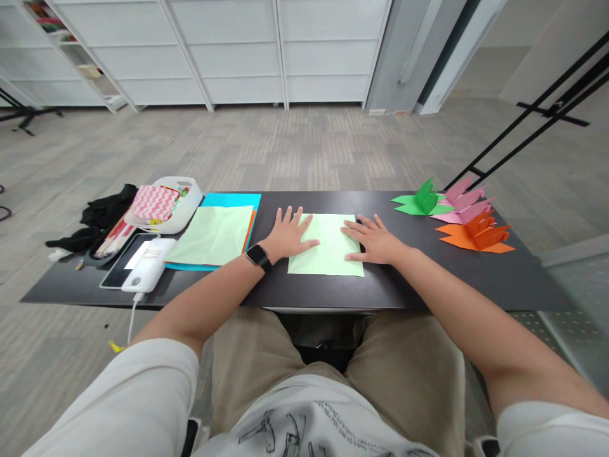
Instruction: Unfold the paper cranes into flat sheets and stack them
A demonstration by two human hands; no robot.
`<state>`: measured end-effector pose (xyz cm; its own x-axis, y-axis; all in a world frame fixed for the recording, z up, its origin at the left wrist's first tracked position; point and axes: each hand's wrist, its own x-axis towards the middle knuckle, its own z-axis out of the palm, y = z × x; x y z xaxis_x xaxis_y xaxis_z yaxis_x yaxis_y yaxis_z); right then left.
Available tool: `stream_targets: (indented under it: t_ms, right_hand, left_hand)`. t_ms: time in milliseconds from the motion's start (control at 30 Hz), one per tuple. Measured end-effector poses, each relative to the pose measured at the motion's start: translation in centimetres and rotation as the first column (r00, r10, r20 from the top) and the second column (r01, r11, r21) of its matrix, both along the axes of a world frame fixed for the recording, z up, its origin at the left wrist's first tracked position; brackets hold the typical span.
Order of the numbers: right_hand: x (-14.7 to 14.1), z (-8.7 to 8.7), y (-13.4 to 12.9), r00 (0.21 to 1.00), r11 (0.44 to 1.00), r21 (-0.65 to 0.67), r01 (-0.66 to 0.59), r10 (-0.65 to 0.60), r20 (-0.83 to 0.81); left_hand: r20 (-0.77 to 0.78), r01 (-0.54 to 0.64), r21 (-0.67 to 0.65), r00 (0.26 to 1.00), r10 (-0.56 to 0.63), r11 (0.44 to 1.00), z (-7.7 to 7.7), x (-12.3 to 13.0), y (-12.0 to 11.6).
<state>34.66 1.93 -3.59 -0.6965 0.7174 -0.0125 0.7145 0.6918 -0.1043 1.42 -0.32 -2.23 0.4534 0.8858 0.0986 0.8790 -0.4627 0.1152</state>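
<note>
My left grip (pixel 287 237) and right grip (pixel 377 244) lay palm down, fingers spread wide and pinching nothing, each reaching over one side edge of the pale green sheet (pixel 328 255). It lay flat on the dark surface (pixel 304 293) straight in front of me, between the paper stack (pixel 213 237) and the green folded shape (pixel 422 199). I judged the step to be smoothing and squaring the sheet; I could make out no sharp crease. The next move, I reckoned, called for steadying one side while lifting an edge cleanly.
</note>
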Motion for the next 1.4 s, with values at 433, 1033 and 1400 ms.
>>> stream_targets:
  t_ms: [433, 1033, 1400]
  right_hand:
    - [-0.2, 0.6, 0.2, 1.0, 0.998, -0.066, 0.01, -0.011, -0.014]
    - [1.7, 3.5, -7.6, 0.91, 0.999, 0.033, -0.043, 0.053, -0.411]
    - [0.2, 2.3, -7.7, 0.87, 0.999, 0.048, 0.016, 0.01, -0.492]
  left_hand:
    - [0.216, 0.627, 0.162, 0.731, -0.648, 0.762, -0.8, 1.7, -4.4]
    - [0.171, 0.432, 0.034, 0.886, -0.431, 0.901, 1.6, 3.1, -5.7]
    - [0.109, 0.319, 0.11, 0.937, -0.33, 0.941, 2.1, 7.6, -6.8]
